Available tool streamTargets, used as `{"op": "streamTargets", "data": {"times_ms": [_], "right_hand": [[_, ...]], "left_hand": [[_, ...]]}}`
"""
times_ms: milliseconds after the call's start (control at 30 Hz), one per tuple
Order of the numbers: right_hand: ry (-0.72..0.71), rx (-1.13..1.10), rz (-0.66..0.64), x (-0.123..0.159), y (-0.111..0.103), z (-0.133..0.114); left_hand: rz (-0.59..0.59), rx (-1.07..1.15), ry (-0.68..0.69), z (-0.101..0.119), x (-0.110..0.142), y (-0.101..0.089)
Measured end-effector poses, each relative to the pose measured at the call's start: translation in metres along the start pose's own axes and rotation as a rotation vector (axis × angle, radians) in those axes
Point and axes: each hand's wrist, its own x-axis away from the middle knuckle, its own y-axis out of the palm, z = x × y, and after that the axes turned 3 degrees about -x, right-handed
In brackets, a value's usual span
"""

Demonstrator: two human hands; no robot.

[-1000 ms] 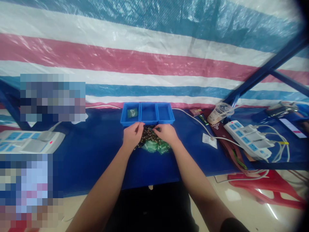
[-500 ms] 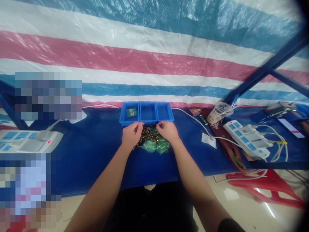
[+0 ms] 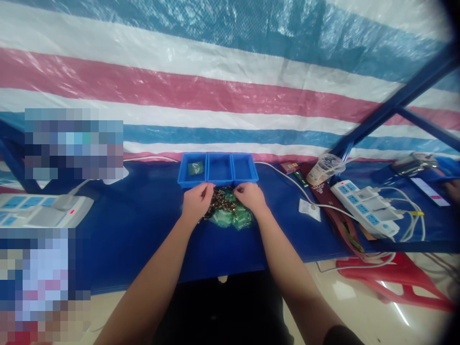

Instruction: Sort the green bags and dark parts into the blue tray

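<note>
My left hand [image 3: 197, 200] is closed in a pinch at the left side of a pile on the blue table; what sits between its fingertips is too small to make out. Opposite it, my right hand [image 3: 249, 195] pinches too, at the pile's right side, and its fingertips hide whatever they hold. Between the hands lie small brass-coloured metal pieces [image 3: 223, 200]. Several green-tinted plastic packets [image 3: 230, 218] lie at the near side of the pile. Just beyond my hands stands a blue three-compartment tray [image 3: 220, 183], with one small green packet [image 3: 196, 167] in its left compartment.
On the right are a plastic cup [image 3: 325, 168], a white power strip [image 3: 364, 211] with cables, a brown strap [image 3: 328, 203] and a small white packet [image 3: 309, 210]. Another power strip [image 3: 81, 211] lies left. A red stool [image 3: 398, 278] stands below the table's right side.
Both hands stay at the pile in nearly the same pinched pose. The view has shifted very slightly.
</note>
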Motion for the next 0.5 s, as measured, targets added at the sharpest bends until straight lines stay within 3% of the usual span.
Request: {"op": "streamTargets", "data": {"times_ms": [300, 500], "right_hand": [[-0.054, 0.028, -0.047, 0.0013, -0.0063, -0.0004], [0.002, 0.062, -0.071, -0.0019, -0.0022, 0.0025]], "left_hand": [[0.01, 0.005, -0.02, 0.0001, -0.0001, -0.0008], [0.004, 0.004, -0.018, -0.0006, 0.0001, -0.0007]]}}
